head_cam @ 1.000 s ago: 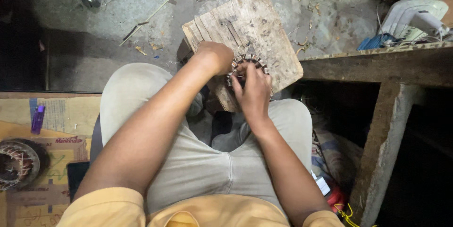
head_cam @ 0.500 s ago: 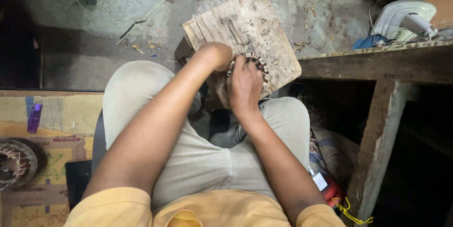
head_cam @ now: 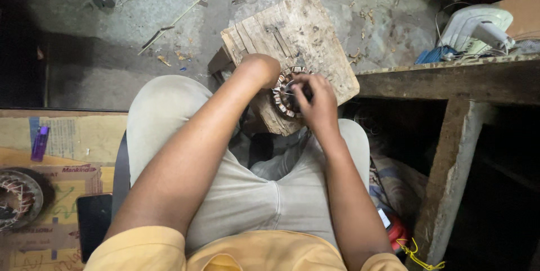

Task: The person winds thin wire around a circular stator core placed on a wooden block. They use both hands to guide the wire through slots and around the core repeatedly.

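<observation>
A round motor stator (head_cam: 286, 92) with copper windings rests on a rough wooden block (head_cam: 304, 40) in front of my knees. My left hand (head_cam: 260, 69) bends at the wrist over the stator's left rim and holds it; its fingers are hidden. My right hand (head_cam: 316, 101) grips the stator's right side, fingers curled over the ring. Both forearms reach out over my lap in grey trousers.
Another wound stator (head_cam: 16, 198), a purple lighter (head_cam: 39, 142) and a dark phone (head_cam: 93, 223) lie on cardboard at left. A wooden bench (head_cam: 450, 79) with a white fan housing (head_cam: 475, 26) stands at right. Sticks and chips litter the concrete floor.
My view has shifted slightly. Both hands stay on the stator, with my right hand a little lower on its right rim.
</observation>
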